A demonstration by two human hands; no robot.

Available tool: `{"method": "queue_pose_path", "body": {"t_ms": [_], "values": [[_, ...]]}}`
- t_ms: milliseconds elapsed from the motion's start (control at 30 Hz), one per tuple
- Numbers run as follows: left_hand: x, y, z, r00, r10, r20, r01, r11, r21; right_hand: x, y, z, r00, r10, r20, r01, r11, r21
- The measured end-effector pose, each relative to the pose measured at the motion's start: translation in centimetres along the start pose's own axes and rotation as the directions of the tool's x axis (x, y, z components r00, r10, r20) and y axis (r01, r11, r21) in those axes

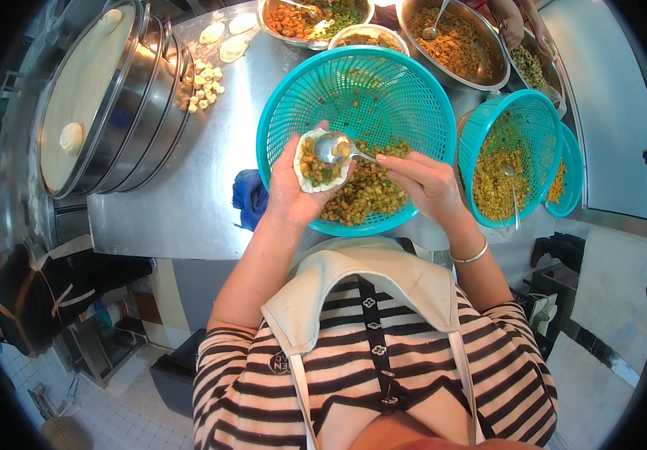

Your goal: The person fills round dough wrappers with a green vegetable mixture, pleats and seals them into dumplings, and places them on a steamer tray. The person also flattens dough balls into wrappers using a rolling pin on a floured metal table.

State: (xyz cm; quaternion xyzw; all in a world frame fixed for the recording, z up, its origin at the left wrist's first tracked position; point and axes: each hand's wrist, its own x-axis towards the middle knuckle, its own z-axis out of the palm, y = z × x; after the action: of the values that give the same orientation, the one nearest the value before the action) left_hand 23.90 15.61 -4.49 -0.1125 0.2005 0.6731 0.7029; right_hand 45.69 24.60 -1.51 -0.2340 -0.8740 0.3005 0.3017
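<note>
On the palm of my left hand [292, 191] lies a round dough wrapper [323, 184] heaped with diced vegetable filling [315, 169]. My right hand [427, 183] grips the handle of a metal spoon [332, 147], whose bowl rests over the filling with a few pieces in it. Both hands are above a large turquoise plastic colander [357, 228], which holds more of the diced filling [368, 197]. A blue cloth [250, 197] lies on the steel table beside the colander, left of it.
Stacked steamer trays [132, 112] with buns [71, 138] stand at left, near small dough pieces [205, 87] and flattened wrappers [234, 48]. Steel bowls [452, 81] of fillings line the back. A smaller turquoise colander [517, 98] is at right. Another person's hands [512, 34] reach into a bowl.
</note>
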Motion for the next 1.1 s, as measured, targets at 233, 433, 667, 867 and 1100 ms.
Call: {"method": "queue_pose_path", "body": {"t_ms": [233, 433, 667, 867, 1100], "values": [[0.9, -1.1, -0.2, 0.992, 0.007, 0.128, 0.009, 0.992, -0.126, -0.1, -0.5, 3.4, 0.902, 0.427, 0.068, -0.388, 0.73, 0.562], [-1.0, -1.1, 2.4, 0.957, 0.119, 0.265, -0.076, 0.983, -0.167, 2.5, -1.5, 2.5, 0.92, 0.382, 0.088, -0.306, 0.561, 0.769], [-2.1, 0.7, 0.4, 0.965, 0.222, 0.138, -0.212, 0.974, -0.079, 0.8, -0.2, 1.6, 0.808, 0.581, 0.1, -0.577, 0.745, 0.335], [-4.7, 2.3, -1.0, 0.931, 0.301, 0.204, -0.314, 0.949, 0.031, -2.6, 2.8, 1.1, 0.871, 0.47, 0.141, -0.461, 0.882, -0.097], [-4.9, 2.8, -0.1, 0.982, 0.15, 0.118, -0.117, 0.962, -0.249, -3.2, 3.4, 5.9, 0.88, 0.374, 0.293, -0.292, 0.912, -0.288]]}}
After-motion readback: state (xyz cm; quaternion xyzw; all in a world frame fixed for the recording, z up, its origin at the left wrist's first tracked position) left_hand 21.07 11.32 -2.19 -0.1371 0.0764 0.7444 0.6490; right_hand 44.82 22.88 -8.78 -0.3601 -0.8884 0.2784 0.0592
